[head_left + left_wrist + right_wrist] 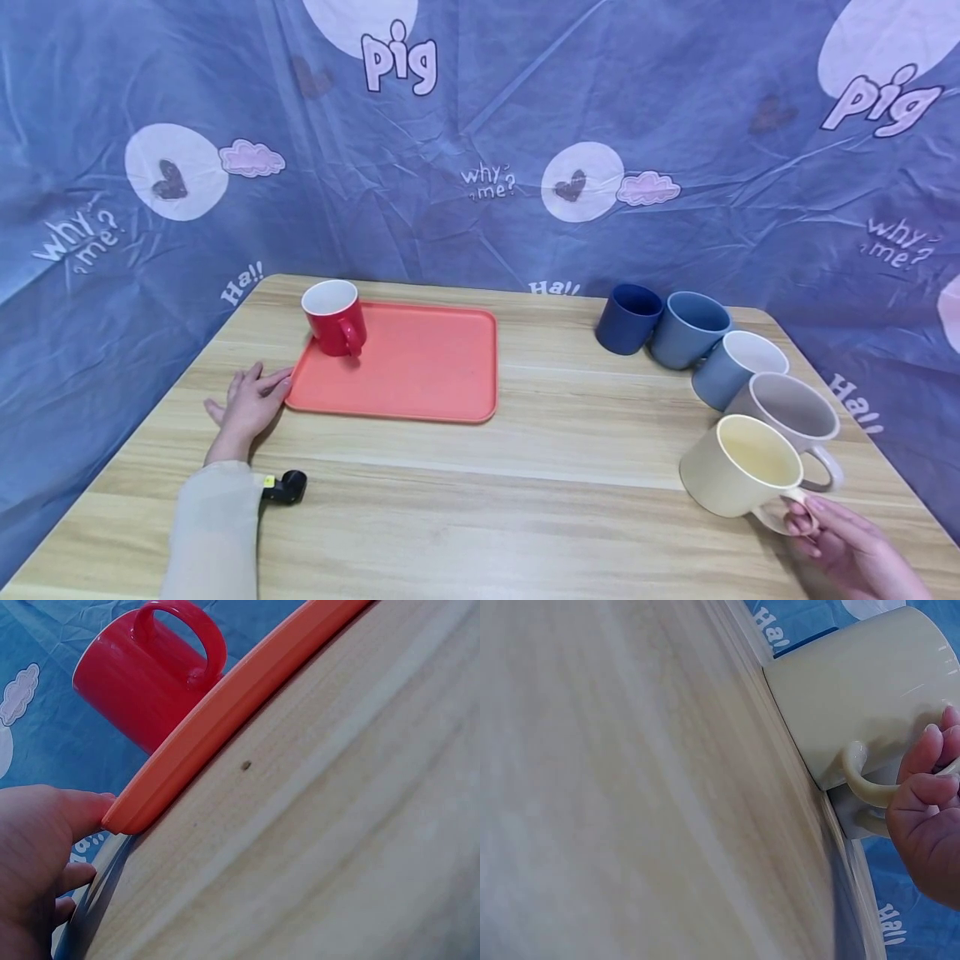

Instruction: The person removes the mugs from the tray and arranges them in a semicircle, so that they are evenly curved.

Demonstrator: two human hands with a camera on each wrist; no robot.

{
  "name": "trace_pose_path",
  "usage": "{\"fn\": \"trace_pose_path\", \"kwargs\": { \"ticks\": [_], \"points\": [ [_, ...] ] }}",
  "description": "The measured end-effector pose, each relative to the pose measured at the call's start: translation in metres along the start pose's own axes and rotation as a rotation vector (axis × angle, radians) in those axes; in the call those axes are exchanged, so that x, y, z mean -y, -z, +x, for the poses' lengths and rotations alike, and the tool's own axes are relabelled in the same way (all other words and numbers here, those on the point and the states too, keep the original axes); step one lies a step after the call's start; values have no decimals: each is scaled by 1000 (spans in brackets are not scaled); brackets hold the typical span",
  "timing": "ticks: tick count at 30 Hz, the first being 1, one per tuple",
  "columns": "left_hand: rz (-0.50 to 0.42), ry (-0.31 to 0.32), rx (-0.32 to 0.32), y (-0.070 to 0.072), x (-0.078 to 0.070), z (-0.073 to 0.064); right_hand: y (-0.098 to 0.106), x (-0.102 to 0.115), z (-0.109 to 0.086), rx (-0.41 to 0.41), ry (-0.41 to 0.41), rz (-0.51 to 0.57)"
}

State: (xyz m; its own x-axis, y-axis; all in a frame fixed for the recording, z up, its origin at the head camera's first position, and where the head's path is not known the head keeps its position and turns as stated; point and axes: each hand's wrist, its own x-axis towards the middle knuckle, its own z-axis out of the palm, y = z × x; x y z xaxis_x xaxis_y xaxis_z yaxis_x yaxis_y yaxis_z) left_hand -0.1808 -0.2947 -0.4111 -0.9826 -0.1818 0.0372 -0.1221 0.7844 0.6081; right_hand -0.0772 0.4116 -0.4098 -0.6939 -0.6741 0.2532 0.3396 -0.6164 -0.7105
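On the right of the table, my right hand (855,537) pinches the handle of a cream mug (720,475) between thumb and fingers. In the right wrist view the mug's body (855,690) is upright, its base at the tabletop. At the left, fingers of my left hand (251,408) touch the near-left edge of a coral-red tray (427,362). The left wrist view shows a fingertip of that hand (34,855) against the tray's corner. A red mug (333,325) with a white inside stands on the tray's left end.
Behind the cream mug stand a grey mug (791,412), a light blue mug (738,367), a medium blue mug (686,333) and a dark blue mug (628,321) in a curved row. A blue printed cloth (450,225) hangs around the wooden table (487,517).
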Motion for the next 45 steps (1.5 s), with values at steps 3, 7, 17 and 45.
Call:
{"fn": "trace_pose_path", "kwargs": {
  "ticks": [3,7,17,45],
  "points": [
    [1,-2,-1,0,0,0,-1,1,0,-8,-12,-8],
    [4,-2,-2,0,1,1,-3,3,-2,-30,-42,6],
    [-5,-1,-2,-1,-1,0,-1,2,-6,-2,10,-2],
    [6,-5,-18,-2,1,1,-1,7,-16,-92,13,39]
  ]
}}
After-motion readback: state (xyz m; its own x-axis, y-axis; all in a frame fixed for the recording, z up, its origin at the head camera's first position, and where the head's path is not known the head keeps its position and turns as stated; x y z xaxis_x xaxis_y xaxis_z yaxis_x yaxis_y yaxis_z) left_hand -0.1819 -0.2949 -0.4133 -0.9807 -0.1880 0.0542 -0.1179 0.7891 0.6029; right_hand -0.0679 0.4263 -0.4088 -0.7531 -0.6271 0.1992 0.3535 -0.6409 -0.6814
